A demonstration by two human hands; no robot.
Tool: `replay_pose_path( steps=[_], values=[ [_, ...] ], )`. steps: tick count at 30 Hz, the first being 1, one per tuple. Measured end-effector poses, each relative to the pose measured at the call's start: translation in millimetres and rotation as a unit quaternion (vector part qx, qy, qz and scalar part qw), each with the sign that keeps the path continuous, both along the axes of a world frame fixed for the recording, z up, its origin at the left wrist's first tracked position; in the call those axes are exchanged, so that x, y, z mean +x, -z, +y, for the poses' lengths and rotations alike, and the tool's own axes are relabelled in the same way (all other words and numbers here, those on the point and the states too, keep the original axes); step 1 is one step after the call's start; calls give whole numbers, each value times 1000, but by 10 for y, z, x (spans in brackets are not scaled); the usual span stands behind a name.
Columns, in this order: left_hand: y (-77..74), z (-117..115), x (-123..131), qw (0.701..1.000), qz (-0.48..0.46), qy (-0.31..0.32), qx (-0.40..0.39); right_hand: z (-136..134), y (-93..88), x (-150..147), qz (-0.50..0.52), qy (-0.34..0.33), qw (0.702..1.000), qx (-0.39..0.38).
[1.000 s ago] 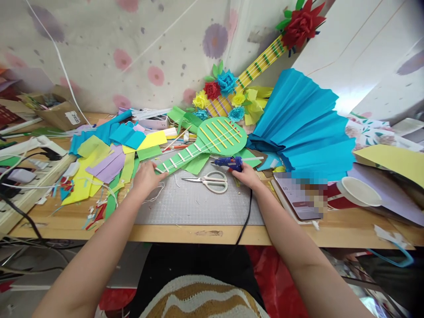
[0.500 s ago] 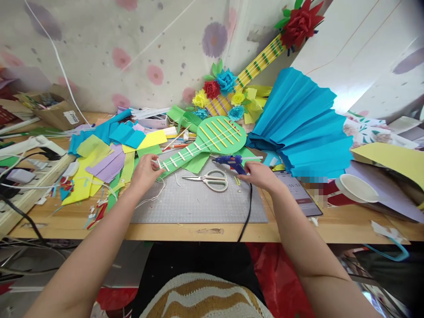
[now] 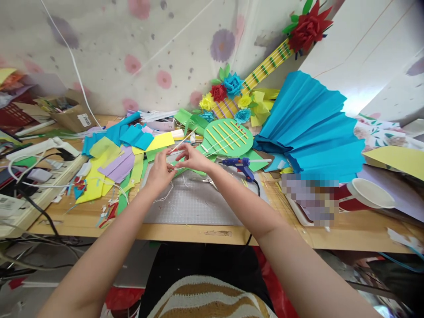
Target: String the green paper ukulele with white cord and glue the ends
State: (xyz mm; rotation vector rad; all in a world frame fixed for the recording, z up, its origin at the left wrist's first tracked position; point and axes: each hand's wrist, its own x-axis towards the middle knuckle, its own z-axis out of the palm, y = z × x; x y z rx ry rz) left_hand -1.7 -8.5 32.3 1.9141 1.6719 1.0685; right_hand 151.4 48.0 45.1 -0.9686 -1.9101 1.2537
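A green paper guitar (image 3: 217,148) lies slanted on the grey cutting mat (image 3: 195,207), with yellow strips on its body and white strings along it. My left hand (image 3: 160,171) is closed at the end of its neck, fingers bent around the edge. Just to the right, my right hand (image 3: 190,158) reaches over the neck with curled fingertips close to the left ones. What those fingertips pinch, perhaps a string, is too small to tell. Beside my right forearm rests a blue glue gun (image 3: 243,167), nozzle to the left. Scissors (image 3: 207,180) lie mostly covered by that forearm.
Coloured paper scraps (image 3: 115,165) cover the left of the table. A power strip (image 3: 49,176) with cables stands at far left. Behind leans a yellow flowered guitar (image 3: 265,70), beside a blue pleated paper fan (image 3: 311,128). A paper cup (image 3: 367,194) sits at right.
My right hand has let go of the glue gun and moved left to the guitar's neck, beside my left hand. The glue gun now rests on the mat. The view has shifted slightly.
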Motion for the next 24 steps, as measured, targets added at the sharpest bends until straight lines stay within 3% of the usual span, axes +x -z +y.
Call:
replay_pose_path(
  steps=[9, 17, 24],
  values=[
    [-9, 68, -1, 1000, -28, 4, -10, 96, 86, -26, -29, -61, 997, 26],
    [9, 93, 18, 999, -6, 4, -42, 123, 103, 88, 12, -76, 997, -26],
    [-5, 81, 38, 998, -13, -2, -54, 104, 74, 97, -5, -108, 994, -25]
  ],
)
